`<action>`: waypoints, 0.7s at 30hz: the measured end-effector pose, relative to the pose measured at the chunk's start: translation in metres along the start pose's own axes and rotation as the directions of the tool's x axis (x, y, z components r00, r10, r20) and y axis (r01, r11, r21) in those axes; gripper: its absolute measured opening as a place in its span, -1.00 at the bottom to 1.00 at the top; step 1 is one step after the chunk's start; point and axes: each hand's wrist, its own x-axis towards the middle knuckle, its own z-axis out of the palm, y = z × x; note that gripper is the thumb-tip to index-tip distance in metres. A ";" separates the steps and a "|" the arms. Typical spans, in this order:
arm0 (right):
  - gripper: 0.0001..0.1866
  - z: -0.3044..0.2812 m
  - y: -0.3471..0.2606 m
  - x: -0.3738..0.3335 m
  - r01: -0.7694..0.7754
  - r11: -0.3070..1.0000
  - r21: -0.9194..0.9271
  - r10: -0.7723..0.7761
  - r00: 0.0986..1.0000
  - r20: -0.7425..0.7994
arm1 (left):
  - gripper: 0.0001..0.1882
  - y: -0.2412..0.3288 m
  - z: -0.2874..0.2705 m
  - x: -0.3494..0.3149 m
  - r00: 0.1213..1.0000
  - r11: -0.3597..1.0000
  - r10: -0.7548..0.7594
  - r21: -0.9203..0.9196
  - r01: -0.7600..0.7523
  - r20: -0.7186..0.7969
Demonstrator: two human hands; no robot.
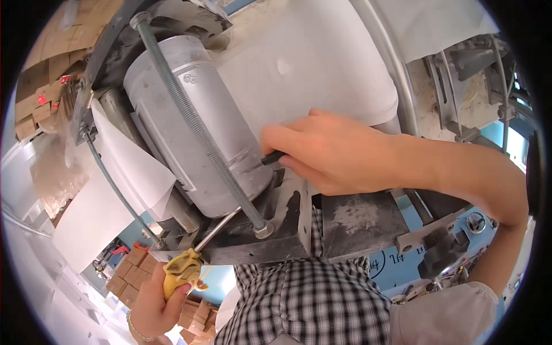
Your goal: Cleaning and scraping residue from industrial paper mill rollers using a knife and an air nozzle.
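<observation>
At the lower left, my left hand is closed round the yellow handle of a screwdriver. Its long metal shaft slants up to the lower end of a grey metal cylinder in the machine. My right hand reaches in from the right and pinches a short black piece beside the cylinder's lower right side. What kind of piece it is I cannot make out, as the fingers cover part of it. A threaded rod crosses in front of the cylinder, down to a nut on the dark frame.
A wide white roll lies behind my right hand. White sheet material hangs left of the cylinder, near a thinner rod. Cardboard boxes are stacked at lower left. A metal bracket sticks out below my right forearm.
</observation>
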 end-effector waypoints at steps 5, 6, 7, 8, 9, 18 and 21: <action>-0.79 0.017 0.008 0.002 0.090 0.996 0.009 -0.089 0.990 -0.105 | -0.56 0.012 0.007 0.005 0.994 0.995 0.078 -0.056 -0.082 -0.075; -0.73 0.020 0.010 0.003 0.134 0.991 -0.025 -0.137 0.980 -0.144 | -0.56 0.014 0.006 0.006 0.997 0.987 -0.049 -0.153 0.039 -0.061; -0.73 0.020 0.007 0.003 0.144 0.989 -0.018 -0.146 0.978 -0.148 | -0.56 0.016 0.006 0.002 0.996 0.988 -0.059 -0.148 0.048 -0.067; -0.71 0.019 0.004 0.003 0.148 0.988 -0.038 -0.151 0.984 -0.093 | -0.57 0.017 0.005 -0.001 0.996 0.997 -0.011 -0.081 0.004 -0.087; -0.69 0.018 0.001 0.004 0.153 0.986 -0.058 -0.156 0.987 -0.036 | -0.57 0.017 0.004 -0.004 0.994 0.999 0.037 -0.014 -0.039 -0.104; -0.66 0.017 -0.004 0.007 0.146 0.957 -0.249 -0.151 0.989 -0.001 | -0.60 -0.007 0.009 -0.013 0.988 0.978 -0.048 -0.210 0.016 -0.149; -0.73 0.024 -0.003 0.009 0.168 0.947 -0.273 -0.204 0.973 -0.109 | -0.64 -0.008 0.010 -0.012 0.986 0.960 -0.074 -0.277 0.030 -0.148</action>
